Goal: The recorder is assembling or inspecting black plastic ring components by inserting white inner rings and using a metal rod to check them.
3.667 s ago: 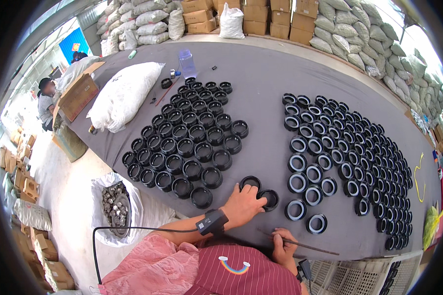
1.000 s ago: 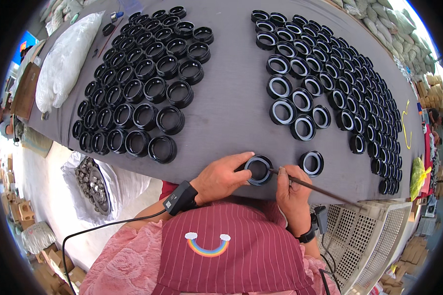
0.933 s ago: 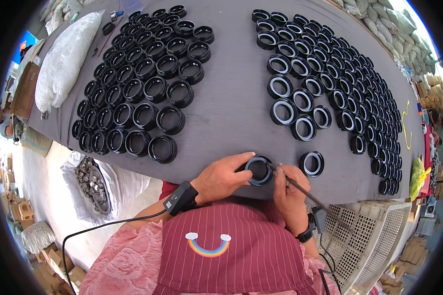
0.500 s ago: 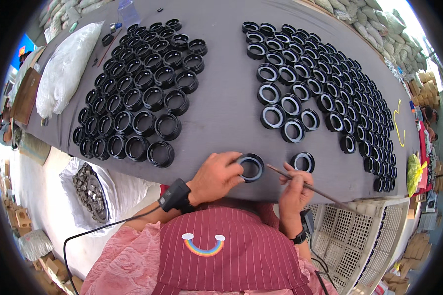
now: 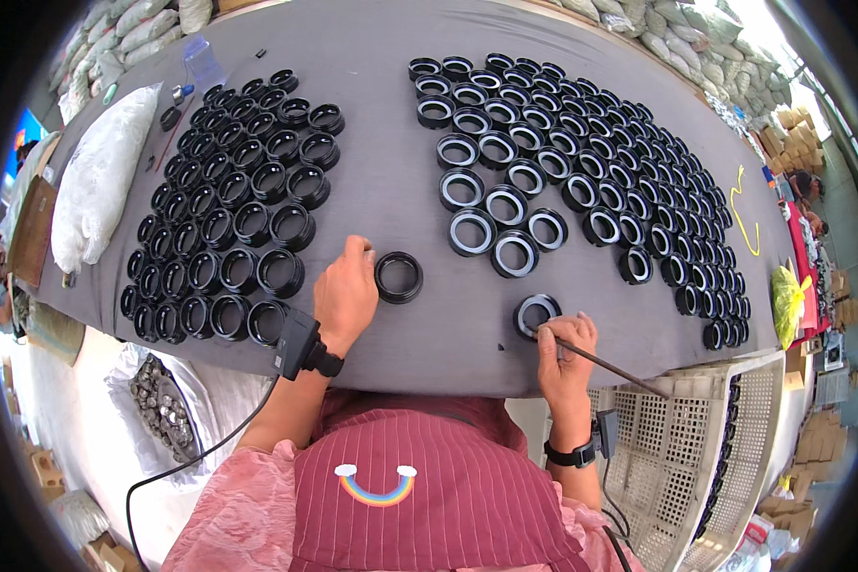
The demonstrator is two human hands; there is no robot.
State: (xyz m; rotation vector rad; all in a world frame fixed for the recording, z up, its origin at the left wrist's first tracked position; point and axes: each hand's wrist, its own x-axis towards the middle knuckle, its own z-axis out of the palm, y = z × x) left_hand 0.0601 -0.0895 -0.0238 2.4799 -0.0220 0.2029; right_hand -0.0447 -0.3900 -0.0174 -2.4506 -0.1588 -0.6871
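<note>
My left hand (image 5: 346, 297) is raised over the table with its fingers drawn together; what they hold, if anything, is hidden. Right beside it lies a black ring (image 5: 398, 277) that shows no pale inner band. My right hand (image 5: 566, 357) grips a thin dark rod (image 5: 610, 366), which slants down to the right. Its fingertips are at the edge of another black ring (image 5: 538, 312), this one with a pale grey inner band. Between the hands, a small dark speck (image 5: 501, 347) lies on the cloth.
Rows of black rings (image 5: 221, 229) cover the left of the grey table (image 5: 372, 124); a larger group with pale inner bands (image 5: 582, 193) spreads over the right. A filled clear plastic bag (image 5: 103, 181) lies far left. Below the right edge stand perforated crates (image 5: 658, 458).
My left hand has let go of the ring and moved left and away from me. That ring now lies on the table. My right hand has come up against the other ring, still gripping the rod.
</note>
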